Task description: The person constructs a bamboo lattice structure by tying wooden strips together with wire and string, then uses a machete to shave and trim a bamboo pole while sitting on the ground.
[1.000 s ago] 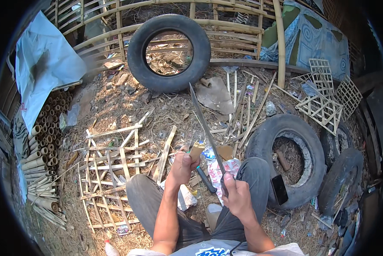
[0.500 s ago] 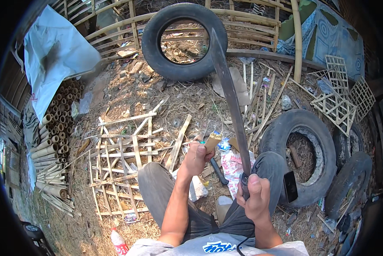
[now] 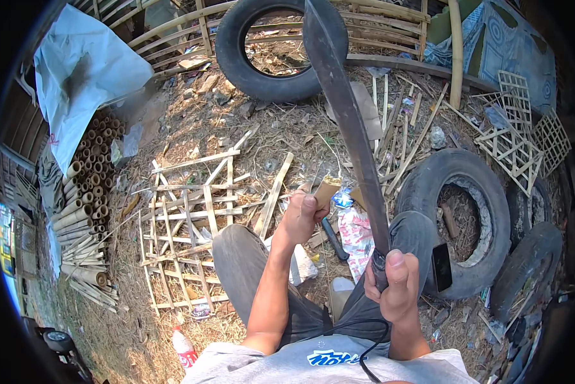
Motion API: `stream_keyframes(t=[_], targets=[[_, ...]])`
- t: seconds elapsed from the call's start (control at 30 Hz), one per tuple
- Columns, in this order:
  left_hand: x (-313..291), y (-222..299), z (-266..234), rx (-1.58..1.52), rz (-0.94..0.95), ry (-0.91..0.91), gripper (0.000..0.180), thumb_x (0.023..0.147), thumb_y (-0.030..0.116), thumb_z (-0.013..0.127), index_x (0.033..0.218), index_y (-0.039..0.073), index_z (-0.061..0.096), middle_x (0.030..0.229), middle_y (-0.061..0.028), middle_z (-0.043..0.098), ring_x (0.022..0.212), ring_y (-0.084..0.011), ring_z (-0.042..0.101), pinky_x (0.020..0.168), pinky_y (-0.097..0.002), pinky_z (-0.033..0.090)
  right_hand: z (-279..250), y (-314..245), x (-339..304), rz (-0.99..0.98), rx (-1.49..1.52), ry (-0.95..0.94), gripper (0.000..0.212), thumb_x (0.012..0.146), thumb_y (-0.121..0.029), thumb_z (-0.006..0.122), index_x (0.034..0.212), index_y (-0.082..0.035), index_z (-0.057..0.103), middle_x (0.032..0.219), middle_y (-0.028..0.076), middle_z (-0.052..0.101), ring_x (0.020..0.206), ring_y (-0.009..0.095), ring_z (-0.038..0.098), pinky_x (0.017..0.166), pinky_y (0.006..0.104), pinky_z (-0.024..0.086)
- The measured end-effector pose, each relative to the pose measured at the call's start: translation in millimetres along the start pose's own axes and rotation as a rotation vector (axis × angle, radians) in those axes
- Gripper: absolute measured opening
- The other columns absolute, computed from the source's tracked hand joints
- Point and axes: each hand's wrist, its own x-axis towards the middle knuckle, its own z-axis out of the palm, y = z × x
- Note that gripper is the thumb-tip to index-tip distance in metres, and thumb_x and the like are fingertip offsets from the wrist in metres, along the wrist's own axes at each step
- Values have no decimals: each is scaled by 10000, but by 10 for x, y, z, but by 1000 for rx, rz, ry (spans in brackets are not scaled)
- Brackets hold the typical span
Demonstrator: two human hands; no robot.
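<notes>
My right hand (image 3: 396,285) is closed round the dark handle of a long machete (image 3: 351,121). Its broad, dark blade points up and away, its tip overlapping the far tyre (image 3: 236,64) in the picture. In my left hand (image 3: 300,217) is a short tan piece (image 3: 326,191) with a ragged, pale end; its material is hard to tell. It stands apart from the blade, to its left. Below that hand, a dark rod-shaped handle (image 3: 334,240) lies on the ground beside a red-and-white plastic wrapper (image 3: 356,233).
A bamboo lattice (image 3: 185,237) lies left of my knees. Cut bamboo tubes (image 3: 95,173) are stacked farther left, by a pale sheet (image 3: 86,77). On the right are a large tyre (image 3: 486,256) and small lattices (image 3: 508,150). A phone (image 3: 441,267) rests by my right knee; a bottle (image 3: 184,345) stands lower left.
The view has tilted and shifted slightly. The machete has come up higher, with its blade turned broader to view. Both hands have kept hold of what they had.
</notes>
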Motion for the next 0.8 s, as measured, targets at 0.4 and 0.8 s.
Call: stream_keyframes(t=[0.4,0.8], targets=[[78,-59,42,-62,-6,8,805,957,756,215,609,52,391,548,-1,352,507,-129,355,469,-319,275,17,-126,25,-10,-79,44,633,1006,-471,445,591,1,517,475,53,490,452,150,530,457,328,390],[53,-1,-50,-156,-1,-4,795,876,846,274,649,90,373,555,48,284,496,-80,271,460,-276,197,115,-137,158,-36,-11,-3,632,1015,-510,455,632,-13,533,502,17,477,478,117,486,462,308,374]])
